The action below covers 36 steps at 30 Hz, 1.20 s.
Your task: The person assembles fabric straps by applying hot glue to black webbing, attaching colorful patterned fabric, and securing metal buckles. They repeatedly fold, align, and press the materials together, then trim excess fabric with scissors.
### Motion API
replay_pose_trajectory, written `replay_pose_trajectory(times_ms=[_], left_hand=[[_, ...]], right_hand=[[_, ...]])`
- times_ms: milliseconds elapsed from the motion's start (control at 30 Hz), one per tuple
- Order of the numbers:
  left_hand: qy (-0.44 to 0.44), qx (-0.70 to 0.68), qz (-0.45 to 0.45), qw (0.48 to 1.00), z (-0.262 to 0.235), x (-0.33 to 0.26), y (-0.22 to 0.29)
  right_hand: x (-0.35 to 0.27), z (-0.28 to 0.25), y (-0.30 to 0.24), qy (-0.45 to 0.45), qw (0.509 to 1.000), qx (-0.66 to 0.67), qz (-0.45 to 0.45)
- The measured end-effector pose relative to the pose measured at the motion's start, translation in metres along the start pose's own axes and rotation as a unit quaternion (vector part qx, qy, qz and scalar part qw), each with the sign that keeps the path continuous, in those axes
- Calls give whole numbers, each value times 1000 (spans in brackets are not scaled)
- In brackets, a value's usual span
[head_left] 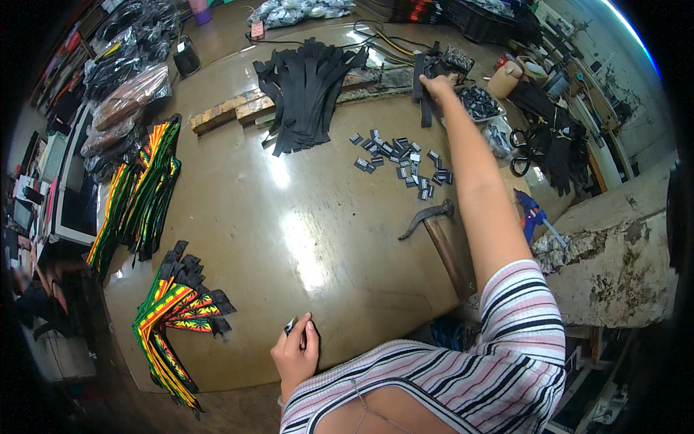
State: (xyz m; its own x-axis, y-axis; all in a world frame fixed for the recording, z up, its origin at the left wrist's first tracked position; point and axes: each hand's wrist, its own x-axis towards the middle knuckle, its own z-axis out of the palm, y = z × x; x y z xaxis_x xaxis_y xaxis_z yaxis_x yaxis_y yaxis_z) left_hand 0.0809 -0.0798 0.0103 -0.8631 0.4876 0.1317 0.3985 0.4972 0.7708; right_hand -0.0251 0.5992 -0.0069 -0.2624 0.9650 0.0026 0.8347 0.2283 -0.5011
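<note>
At the table's front edge my left hand point(296, 356) is pinched on a small black-and-white tag point(290, 327). My right arm is stretched to the far right, where my right hand point(439, 85) is closed on a black strap point(426, 112) beside the wooden bar; its fingertips are partly hidden. Left of that hand, a fanned pile of black straps point(303, 98) lies over the bar point(253, 108). Small black tags with pale print point(405, 158) are scattered nearer to me. Below them rests a claw hammer point(441, 242) with a wooden handle.
Patterned red, yellow and green straps lie in a near pile point(170, 311) and a farther pile point(141, 192) on the left. By my right arm are a tray of black buckles point(481, 103), black-handled scissors point(519, 152) and a blue glue gun point(531, 215). Cables point(394, 47) run at the back.
</note>
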Motion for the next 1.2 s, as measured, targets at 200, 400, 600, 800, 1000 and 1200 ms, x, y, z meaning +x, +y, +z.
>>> replay_pose_trajectory(times_ms=[200,400,600,800,1000,1200], left_hand=[[1,9,-2,1000,0,1,0],[0,-8,-4,1000,-1,1,3],[-9,-9,-15,1000,-3,1,4],[-13,-11,-15,1000,-2,-1,-2],[1,0,11,1000,-2,0,-2],[0,-6,-4,1000,-3,-2,-4]], right_hand=[[-34,20,-11,49,998,31,35],[-64,2,-26,48,997,51,26],[-72,8,-12,56,959,279,-9],[-89,6,12,-110,883,454,35],[-90,-4,-22,240,956,66,-155],[-69,20,-48,35,996,74,-31]])
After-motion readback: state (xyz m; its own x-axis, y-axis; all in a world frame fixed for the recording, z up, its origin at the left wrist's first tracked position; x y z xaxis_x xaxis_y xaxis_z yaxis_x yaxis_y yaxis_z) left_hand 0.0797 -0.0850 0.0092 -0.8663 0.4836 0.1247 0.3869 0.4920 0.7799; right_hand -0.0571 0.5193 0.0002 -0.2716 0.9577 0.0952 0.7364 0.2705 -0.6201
